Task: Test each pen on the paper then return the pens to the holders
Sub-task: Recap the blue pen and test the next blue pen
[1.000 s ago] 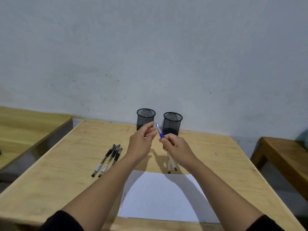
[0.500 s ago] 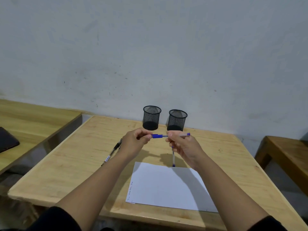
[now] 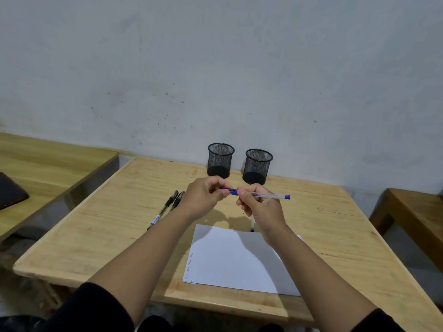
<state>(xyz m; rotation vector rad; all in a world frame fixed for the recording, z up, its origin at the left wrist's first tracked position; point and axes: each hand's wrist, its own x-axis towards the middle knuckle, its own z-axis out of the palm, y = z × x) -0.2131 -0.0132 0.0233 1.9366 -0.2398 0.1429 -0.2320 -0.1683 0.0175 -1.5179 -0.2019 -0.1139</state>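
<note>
I hold a clear blue pen (image 3: 268, 195) level above the table with both hands. My left hand (image 3: 203, 200) pinches its blue cap end. My right hand (image 3: 261, 207) grips the clear barrel, and the blue tail sticks out to the right. A white paper sheet (image 3: 237, 259) lies below my arms, with small scribbles along its left edge. Two empty black mesh holders (image 3: 220, 160) (image 3: 257, 166) stand at the table's far edge. Black pens (image 3: 167, 207) lie left of my left wrist. Another blue pen (image 3: 252, 225) shows partly under my right hand.
The wooden table (image 3: 107, 224) stands against a grey wall. A second wooden surface on the left carries a dark flat object (image 3: 10, 195). A wooden bench (image 3: 412, 212) sits to the right, across a gap.
The pen went from tilted upright in my right hand to level, held by both hands. The camera view pulled back and shifted left.
</note>
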